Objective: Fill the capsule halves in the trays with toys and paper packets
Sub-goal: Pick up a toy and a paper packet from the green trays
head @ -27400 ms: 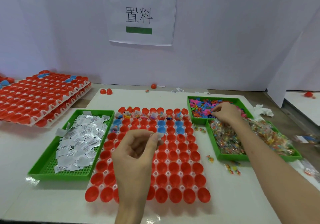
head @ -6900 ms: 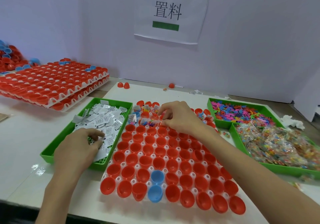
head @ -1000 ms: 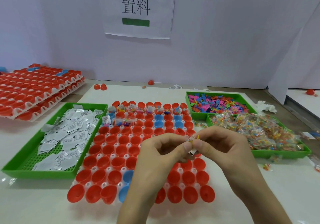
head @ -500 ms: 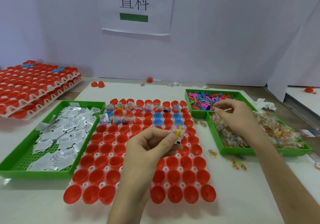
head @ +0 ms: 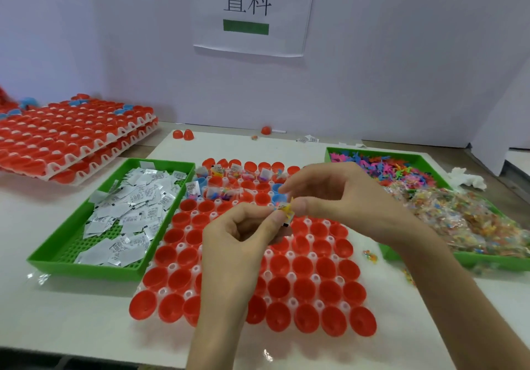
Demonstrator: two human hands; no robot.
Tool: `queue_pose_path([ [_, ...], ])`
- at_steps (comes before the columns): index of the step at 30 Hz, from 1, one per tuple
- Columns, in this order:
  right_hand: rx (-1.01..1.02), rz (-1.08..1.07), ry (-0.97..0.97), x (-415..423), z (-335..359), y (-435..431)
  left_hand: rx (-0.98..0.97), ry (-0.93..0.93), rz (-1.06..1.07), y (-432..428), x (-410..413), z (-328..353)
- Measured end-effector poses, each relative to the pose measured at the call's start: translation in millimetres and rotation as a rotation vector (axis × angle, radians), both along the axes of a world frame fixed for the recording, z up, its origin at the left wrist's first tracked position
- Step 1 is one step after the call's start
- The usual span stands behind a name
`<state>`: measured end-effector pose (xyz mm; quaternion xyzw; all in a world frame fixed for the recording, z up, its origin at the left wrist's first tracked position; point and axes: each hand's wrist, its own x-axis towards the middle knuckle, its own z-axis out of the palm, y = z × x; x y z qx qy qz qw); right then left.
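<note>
Left hand [head: 243,235]: fingers curled, thumb and forefinger pinching a packet [head: 284,222], mostly hidden, above mid-tray.
Right hand [head: 338,197]: thumb and forefinger pinching a yellow toy [head: 287,209] against the packet; other fingers loosely spread.
Toy handling: judged very light, thin plastic with springy limbs; best pinched across the body.
Packet handling: flat paper, probably light and easily creased; best held by an edge.
Halves [head: 304,266]: red cups seated in the tray [head: 269,254]; far rows filled, near rows empty.
Supplies: packets in the left bin [head: 86,268]; toys in the right bins [head: 401,156].
</note>
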<state>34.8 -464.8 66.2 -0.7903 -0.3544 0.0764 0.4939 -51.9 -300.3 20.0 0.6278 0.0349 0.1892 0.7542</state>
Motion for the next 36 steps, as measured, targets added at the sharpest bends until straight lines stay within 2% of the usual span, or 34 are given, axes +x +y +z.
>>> queue_pose_path([
  [6, 0.003, 0.017, -0.042, -7.6, 4.5, 12.7, 0.040, -0.037, 0.034, 4.9, -2.2, 0.1],
  [11, -0.001, 0.154, 0.073, 5.7, 12.5, 20.6, 0.104, -0.023, 0.013, 16.3, -3.6, 3.2],
  [13, 0.005, 0.153, 0.097, 13.8, 13.8, 26.6, 0.196, -0.001, -0.044, 29.4, -1.9, 11.6],
  [15, -0.010, 0.047, 0.037, 24.2, 10.1, 35.6, 0.310, 0.014, -0.052, 53.1, 1.1, 20.1],
  [19, -0.133, -0.282, -0.218, 50.0, -7.5, 52.9, 0.544, 0.053, 0.202, 125.7, 12.4, 16.0],
  [21, -0.220, -0.320, -0.272, 60.7, -15.0, 56.3, 0.714, 0.160, 0.274, 161.4, 22.1, 2.2],
  [25, -0.307, -0.281, -0.273, 70.6, -29.8, 64.3, 0.998, 0.389, 0.207, 197.6, 38.1, -23.1],
  [31, -0.419, -0.273, -0.279, 76.4, -42.6, 71.4, 1.110, 0.376, 0.169, 194.5, 43.1, -31.9],
  [36, -0.476, -0.261, -0.276, 71.5, -41.1, 74.2, 1.116, 0.369, 0.190, 192.5, 40.6, -32.1],
])
